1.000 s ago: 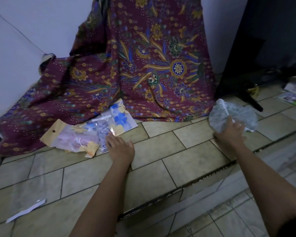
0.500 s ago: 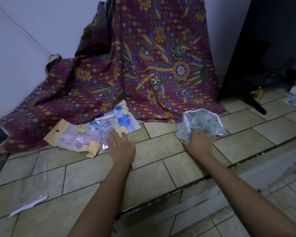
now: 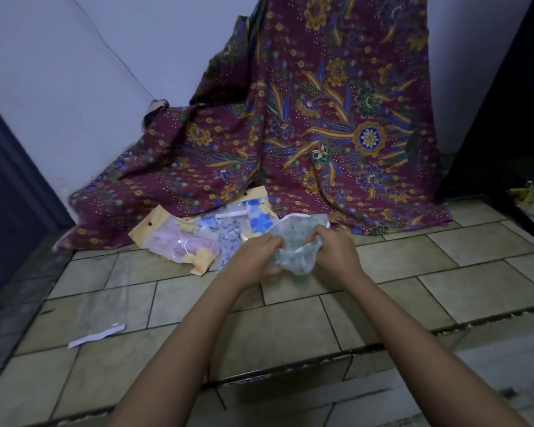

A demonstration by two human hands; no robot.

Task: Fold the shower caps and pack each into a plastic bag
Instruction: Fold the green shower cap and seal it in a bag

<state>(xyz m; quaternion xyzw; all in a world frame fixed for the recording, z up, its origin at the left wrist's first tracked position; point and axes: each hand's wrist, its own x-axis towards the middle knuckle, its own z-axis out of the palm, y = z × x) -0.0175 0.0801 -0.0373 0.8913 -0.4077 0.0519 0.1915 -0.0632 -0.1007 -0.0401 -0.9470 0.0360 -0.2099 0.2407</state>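
Tiled floor [image 3: 444, 257] below, and left hand [image 3: 253, 257] and right hand [image 3: 333, 251] sit close together, both clutching the crumpled shower cap [image 3: 295, 238] between them. Folding step, I'd say; flattening it comes next, then bagging.

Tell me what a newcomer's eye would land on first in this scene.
The maroon batik cloth with gold and blue flowers dominates, draped from the wall onto the tiled floor. In front of it, centre frame, the left grip and right grip hold a crumpled pale green shower cap. Just left lie packed bags with yellow headers.
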